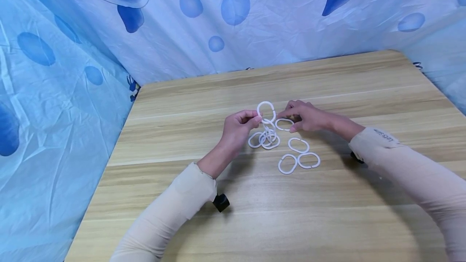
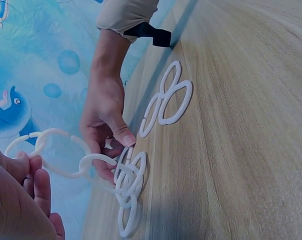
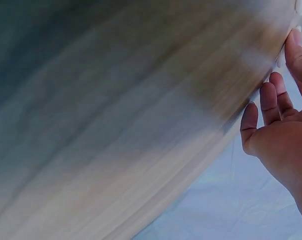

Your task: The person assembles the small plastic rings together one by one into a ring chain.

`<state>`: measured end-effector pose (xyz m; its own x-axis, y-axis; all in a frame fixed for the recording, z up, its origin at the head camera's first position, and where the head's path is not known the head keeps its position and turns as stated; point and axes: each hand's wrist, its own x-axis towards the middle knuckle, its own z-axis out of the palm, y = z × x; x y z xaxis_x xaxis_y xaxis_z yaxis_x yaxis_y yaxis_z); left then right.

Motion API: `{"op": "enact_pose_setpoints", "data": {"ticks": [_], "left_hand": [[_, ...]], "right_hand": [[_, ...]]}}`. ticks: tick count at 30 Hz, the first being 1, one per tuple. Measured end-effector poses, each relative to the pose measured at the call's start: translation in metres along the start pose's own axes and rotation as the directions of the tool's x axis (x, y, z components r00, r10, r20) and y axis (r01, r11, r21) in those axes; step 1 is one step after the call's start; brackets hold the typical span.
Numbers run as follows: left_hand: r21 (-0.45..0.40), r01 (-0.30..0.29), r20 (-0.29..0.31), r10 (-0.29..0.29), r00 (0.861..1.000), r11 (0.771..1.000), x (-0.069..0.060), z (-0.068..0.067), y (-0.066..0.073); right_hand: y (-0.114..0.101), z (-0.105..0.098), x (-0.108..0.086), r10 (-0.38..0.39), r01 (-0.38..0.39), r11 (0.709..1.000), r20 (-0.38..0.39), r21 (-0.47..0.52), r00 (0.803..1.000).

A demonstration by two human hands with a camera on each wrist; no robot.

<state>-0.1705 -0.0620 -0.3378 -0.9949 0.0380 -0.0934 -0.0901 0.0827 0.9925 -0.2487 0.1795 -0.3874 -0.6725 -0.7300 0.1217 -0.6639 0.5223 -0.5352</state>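
Note:
My left hand point(image 1: 236, 129) pinches a white plastic C-shaped link point(image 1: 265, 102) between thumb and fingertips, raised above the table. From it hangs a short chain of joined white links point(image 1: 270, 148), whose lower part is heaped on the wood. Just right of that chain, my right hand point(image 1: 311, 116) grips a single white link point(image 1: 284, 119) with thumb and index finger at its edges. In the left wrist view, the raised links stretch from my left hand point(image 2: 21, 200) to the pile beside my right hand point(image 2: 103, 105). The right wrist view barely shows any link beyond the fingertips point(image 3: 292, 40).
Three loose white links point(image 1: 309, 153) lie close together in front of my right hand. The wooden table point(image 1: 174, 209) has a curtain point(image 1: 160, 47) with blue sea-animal prints behind it and at its left. A black wrist device point(image 1: 221, 202) is under my left cuff.

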Motion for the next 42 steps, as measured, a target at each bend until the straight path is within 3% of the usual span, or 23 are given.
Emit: {"op": "enact_pose_setpoints", "data": {"ticks": [5,13,25,30,35,42], "left_hand": [[0.015,-0.005,-0.002,0.005,1.000,1.000,0.000,0.000,0.000],[0.017,0.000,0.003,0.000,1.000,1.000,0.000,0.001,0.000],[0.013,0.011,0.021,-0.011,1.000,1.000,0.000,0.001,-0.001],[0.014,0.014,0.020,-0.014,1.000,1.000,0.001,0.001,-0.001],[0.023,0.020,0.023,-0.021,1.000,1.000,0.001,0.001,-0.001],[0.033,0.018,0.026,-0.019,0.999,0.999,0.001,0.001,0.000]], "right_hand": [[0.000,0.003,-0.002,-0.004,0.003,0.998,-0.030,-0.056,1.000],[-0.004,0.005,-0.003,0.032,-0.033,0.999,-0.021,-0.033,0.999],[-0.004,0.002,-0.007,-0.058,0.047,0.993,-0.097,-0.112,0.994],[-0.008,-0.005,-0.009,0.006,-0.011,1.000,-0.179,-0.026,0.984],[-0.013,-0.014,-0.010,0.007,0.003,0.999,-0.257,0.040,0.966],[-0.021,-0.022,-0.011,0.060,-0.031,0.993,-0.267,0.113,0.962]]}}
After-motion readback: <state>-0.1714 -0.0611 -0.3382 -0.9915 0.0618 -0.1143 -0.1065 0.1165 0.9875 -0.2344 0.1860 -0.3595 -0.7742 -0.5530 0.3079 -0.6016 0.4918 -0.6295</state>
